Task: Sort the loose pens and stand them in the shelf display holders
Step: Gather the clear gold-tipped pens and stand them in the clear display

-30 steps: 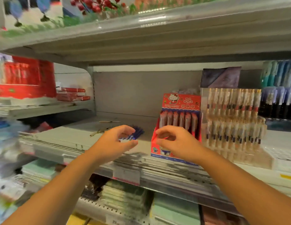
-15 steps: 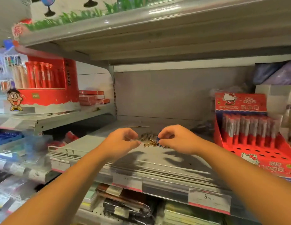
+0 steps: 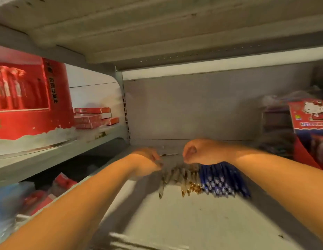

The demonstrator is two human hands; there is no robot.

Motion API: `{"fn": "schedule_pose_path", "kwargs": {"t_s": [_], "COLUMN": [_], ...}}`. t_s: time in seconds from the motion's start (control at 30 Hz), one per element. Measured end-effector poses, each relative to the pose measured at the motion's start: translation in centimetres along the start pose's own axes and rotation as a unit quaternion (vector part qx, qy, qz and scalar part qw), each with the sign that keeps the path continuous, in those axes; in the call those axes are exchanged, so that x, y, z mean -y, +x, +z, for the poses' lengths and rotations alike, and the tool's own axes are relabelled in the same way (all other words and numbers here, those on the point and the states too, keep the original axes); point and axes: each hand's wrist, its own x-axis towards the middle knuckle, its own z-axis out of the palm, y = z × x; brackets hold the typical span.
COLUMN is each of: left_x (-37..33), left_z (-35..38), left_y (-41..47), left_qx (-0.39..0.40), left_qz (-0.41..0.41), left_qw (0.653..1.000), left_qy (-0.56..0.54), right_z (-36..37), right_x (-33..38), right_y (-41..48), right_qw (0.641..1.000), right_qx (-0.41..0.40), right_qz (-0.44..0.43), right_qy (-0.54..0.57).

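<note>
Loose pens lie in a row on the grey shelf (image 3: 175,222): several clear pens with gold tips (image 3: 186,179) and, to their right, a bunch of blue pens (image 3: 223,179). My left hand (image 3: 146,164) is bent down over the far ends of the clear pens, fingers curled onto them. My right hand (image 3: 202,152) hovers bent over the far ends of the pens near where clear meets blue; its fingertips are hidden. A red cartoon-cat display holder (image 3: 312,130) stands at the far right.
A large red display box (image 3: 30,101) and small red packs (image 3: 94,118) sit on the neighbouring shelf to the left. The shelf above hangs low overhead. A dark bundle (image 3: 276,141) lies beside the red holder. The image is blurred.
The view has moved closer and down into the shelf. Both hands have reached further in over the far ends of the pens, now spread in a row with the blue bunch beside the clear ones.
</note>
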Motion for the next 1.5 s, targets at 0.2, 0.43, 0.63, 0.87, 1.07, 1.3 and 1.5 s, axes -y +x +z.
{"fn": "schedule_pose_path", "kwargs": {"t_s": [0.2, 0.43, 0.63, 0.87, 1.07, 1.3, 1.5], "left_x": [2.0, 3.9, 4.7, 4.6, 2.5, 0.7, -1.1], "left_z": [0.0, 2.9, 3.8, 3.0, 1.5, 1.3, 2.2], "left_y": [6.4, 13.2, 16.1, 15.8, 12.3, 7.5, 5.1], "left_qx": [-0.011, -0.021, -0.012, 0.022, 0.073, 0.240, 0.162], "left_qz": [0.030, 0.092, 0.135, 0.116, 0.086, -0.006, -0.057], "left_qw": [0.996, 0.961, 0.951, 0.964, 0.985, 0.970, 0.984], "left_qy": [0.085, 0.261, 0.278, 0.238, 0.133, 0.036, -0.054], "right_z": [0.7, 1.9, 2.2, 2.1, 1.4, 1.9, 1.9], "right_x": [-2.4, -3.2, -1.7, 0.2, 2.6, 3.7, 3.6], "right_y": [3.4, 3.3, 2.2, 2.0, 2.1, 1.6, 0.8], "right_qw": [0.997, 0.994, 0.991, 0.974, 0.953, 0.955, 0.967], "right_qx": [0.036, 0.049, 0.052, 0.061, 0.104, 0.083, 0.041], "right_qz": [0.040, 0.067, 0.103, 0.199, 0.265, 0.276, 0.251], "right_qy": [-0.063, -0.073, -0.070, -0.091, -0.104, -0.072, 0.007]}}
